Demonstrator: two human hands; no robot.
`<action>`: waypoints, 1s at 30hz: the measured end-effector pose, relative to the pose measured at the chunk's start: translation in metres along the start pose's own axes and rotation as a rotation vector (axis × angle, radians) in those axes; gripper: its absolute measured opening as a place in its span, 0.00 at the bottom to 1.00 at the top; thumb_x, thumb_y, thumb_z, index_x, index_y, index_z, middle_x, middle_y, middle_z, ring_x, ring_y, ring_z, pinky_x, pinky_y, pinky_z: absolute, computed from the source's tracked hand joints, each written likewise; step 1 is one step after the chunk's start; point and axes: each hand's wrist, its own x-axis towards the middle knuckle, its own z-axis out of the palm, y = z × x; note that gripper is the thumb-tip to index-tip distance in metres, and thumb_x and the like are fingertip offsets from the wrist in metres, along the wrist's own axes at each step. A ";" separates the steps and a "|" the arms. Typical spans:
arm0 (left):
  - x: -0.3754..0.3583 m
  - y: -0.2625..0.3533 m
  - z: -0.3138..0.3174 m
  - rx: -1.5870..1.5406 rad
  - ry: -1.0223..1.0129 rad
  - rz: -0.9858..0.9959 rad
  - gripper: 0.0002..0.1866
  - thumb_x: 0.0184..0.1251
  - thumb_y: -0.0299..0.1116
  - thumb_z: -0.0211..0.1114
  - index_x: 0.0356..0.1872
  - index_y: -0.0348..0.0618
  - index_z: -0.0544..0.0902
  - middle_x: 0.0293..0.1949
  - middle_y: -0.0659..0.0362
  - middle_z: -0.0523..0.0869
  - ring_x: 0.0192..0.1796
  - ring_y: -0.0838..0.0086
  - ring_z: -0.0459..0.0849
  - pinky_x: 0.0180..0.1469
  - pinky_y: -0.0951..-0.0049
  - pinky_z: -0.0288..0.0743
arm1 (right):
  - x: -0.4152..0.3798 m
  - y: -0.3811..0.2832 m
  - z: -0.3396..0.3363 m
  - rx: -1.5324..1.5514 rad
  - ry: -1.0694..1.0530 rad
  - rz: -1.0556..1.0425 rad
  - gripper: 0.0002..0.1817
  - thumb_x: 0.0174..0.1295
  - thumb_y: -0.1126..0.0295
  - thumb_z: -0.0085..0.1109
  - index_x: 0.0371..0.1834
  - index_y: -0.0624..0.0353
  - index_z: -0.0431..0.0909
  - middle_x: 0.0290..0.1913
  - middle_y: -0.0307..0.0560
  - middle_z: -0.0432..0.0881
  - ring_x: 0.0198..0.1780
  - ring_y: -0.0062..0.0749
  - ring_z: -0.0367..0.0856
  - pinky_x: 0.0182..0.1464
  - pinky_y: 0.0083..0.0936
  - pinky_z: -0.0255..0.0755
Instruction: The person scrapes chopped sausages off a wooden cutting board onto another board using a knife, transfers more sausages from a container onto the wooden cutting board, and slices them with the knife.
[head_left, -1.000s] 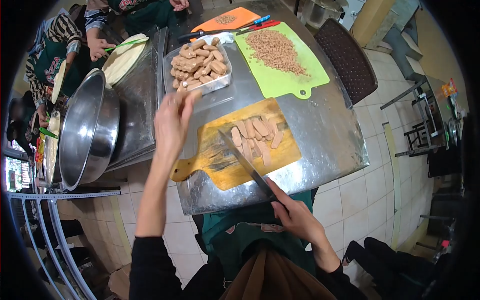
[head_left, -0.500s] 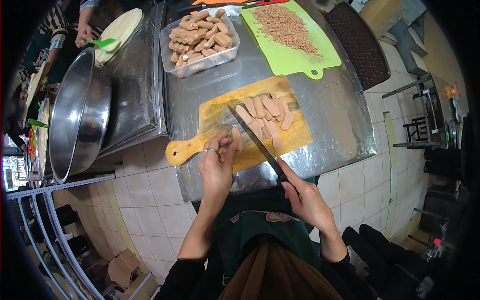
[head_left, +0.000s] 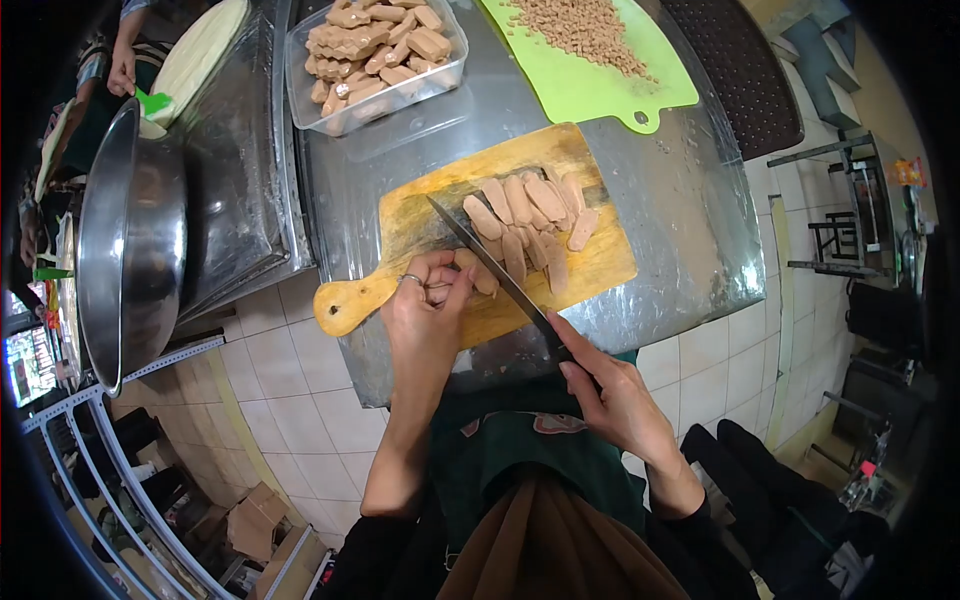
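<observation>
Sausage pieces (head_left: 525, 225) lay in a loose row on the wooden cutting board (head_left: 420, 215) on the foil-covered tabletop (head_left: 690, 240). They looked soft and slick, likely to roll, best pinned from above near the cut. The left hand (head_left: 425, 310) was curled, fingertips pressing one piece beside the knife (head_left: 490, 272). The right hand (head_left: 610, 395) was closed around the knife's handle.

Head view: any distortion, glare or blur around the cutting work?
Head view: fisheye bend with black vignette corners; glare streaks on the foil-covered table; wooden board, knife and both hands, left hand and right hand, are sharp.
</observation>
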 end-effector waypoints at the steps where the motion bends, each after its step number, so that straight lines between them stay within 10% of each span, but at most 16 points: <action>1: 0.000 0.000 0.000 0.001 0.003 0.008 0.13 0.69 0.24 0.69 0.50 0.31 0.80 0.34 0.58 0.87 0.34 0.81 0.85 0.38 0.82 0.80 | 0.000 0.001 -0.001 -0.026 0.018 -0.029 0.34 0.69 0.78 0.55 0.78 0.48 0.62 0.40 0.61 0.84 0.40 0.59 0.84 0.43 0.41 0.77; 8: -0.002 0.005 0.004 -0.057 0.013 -0.047 0.07 0.70 0.24 0.69 0.45 0.34 0.81 0.32 0.60 0.87 0.34 0.81 0.86 0.37 0.82 0.78 | -0.018 -0.014 -0.020 -0.128 -0.045 0.001 0.37 0.67 0.80 0.56 0.79 0.44 0.61 0.26 0.52 0.73 0.25 0.50 0.76 0.33 0.41 0.75; 30: 0.000 0.000 -0.003 -0.068 -0.045 -0.130 0.10 0.69 0.20 0.67 0.48 0.34 0.79 0.37 0.61 0.84 0.38 0.81 0.85 0.42 0.82 0.80 | -0.013 -0.016 -0.042 -0.155 -0.325 0.136 0.46 0.61 0.78 0.60 0.82 0.37 0.53 0.31 0.50 0.70 0.23 0.47 0.77 0.25 0.43 0.77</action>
